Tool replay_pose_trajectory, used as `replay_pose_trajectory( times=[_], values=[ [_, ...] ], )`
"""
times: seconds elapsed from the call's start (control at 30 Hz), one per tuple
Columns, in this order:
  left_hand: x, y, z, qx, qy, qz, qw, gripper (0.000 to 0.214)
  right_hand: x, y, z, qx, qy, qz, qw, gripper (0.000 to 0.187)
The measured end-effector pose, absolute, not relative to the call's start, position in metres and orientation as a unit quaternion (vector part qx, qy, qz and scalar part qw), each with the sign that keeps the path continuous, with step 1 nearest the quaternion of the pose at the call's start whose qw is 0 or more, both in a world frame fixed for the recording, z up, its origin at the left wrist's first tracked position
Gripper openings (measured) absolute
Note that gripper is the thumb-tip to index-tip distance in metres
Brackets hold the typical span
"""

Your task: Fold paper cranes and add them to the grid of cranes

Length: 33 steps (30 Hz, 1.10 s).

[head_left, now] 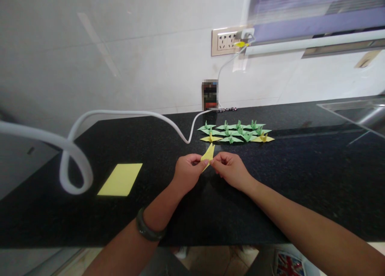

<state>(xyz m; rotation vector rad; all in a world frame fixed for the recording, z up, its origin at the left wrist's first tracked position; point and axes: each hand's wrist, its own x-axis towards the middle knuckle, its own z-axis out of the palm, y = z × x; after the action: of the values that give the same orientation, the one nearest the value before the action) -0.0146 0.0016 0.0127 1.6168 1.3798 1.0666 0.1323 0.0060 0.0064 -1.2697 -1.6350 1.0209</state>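
Observation:
A small folded piece of yellow paper (208,154) is pinched between both hands above the black counter (300,179). My left hand (188,172) grips its left lower edge with closed fingers. My right hand (230,169) pinches its right lower edge. The paper's pointed tip sticks up between the thumbs. Behind it, several finished paper cranes (236,132), green and yellow, lie in rows on the counter. A dark bracelet (147,230) circles my left wrist.
A flat yellow sheet of paper (120,179) lies at the counter's left. A thick white cable (75,163) loops across the left side and runs toward a wall socket (226,40). A small dark device (210,94) leans against the wall. A metal sink (361,111) sits at far right.

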Motion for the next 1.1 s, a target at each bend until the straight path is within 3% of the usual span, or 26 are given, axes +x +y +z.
replay_pose_trajectory(
  times=[0.13,0.23,0.43,0.73,1.1],
  values=[
    [-0.012,-0.004,0.015,0.722,0.515,0.404,0.223,0.019,0.131,0.005,0.004,-0.526,-0.66,0.336,0.418,0.023],
    [-0.011,-0.004,0.016,0.731,0.519,0.398,0.196,0.018,0.131,0.002,0.004,-0.526,-0.679,0.299,0.416,0.024],
    [-0.016,0.002,0.015,0.652,0.557,0.416,0.303,0.023,0.135,0.0,0.01,-0.463,-0.721,0.345,0.383,0.022],
    [-0.014,0.001,0.021,0.548,0.496,0.44,0.51,0.021,0.136,0.01,0.011,-0.419,-0.605,0.514,0.441,0.017],
    [-0.016,0.001,0.02,0.569,0.471,0.406,0.539,0.025,0.139,0.01,0.01,-0.407,-0.622,0.528,0.41,0.02]
  ],
)
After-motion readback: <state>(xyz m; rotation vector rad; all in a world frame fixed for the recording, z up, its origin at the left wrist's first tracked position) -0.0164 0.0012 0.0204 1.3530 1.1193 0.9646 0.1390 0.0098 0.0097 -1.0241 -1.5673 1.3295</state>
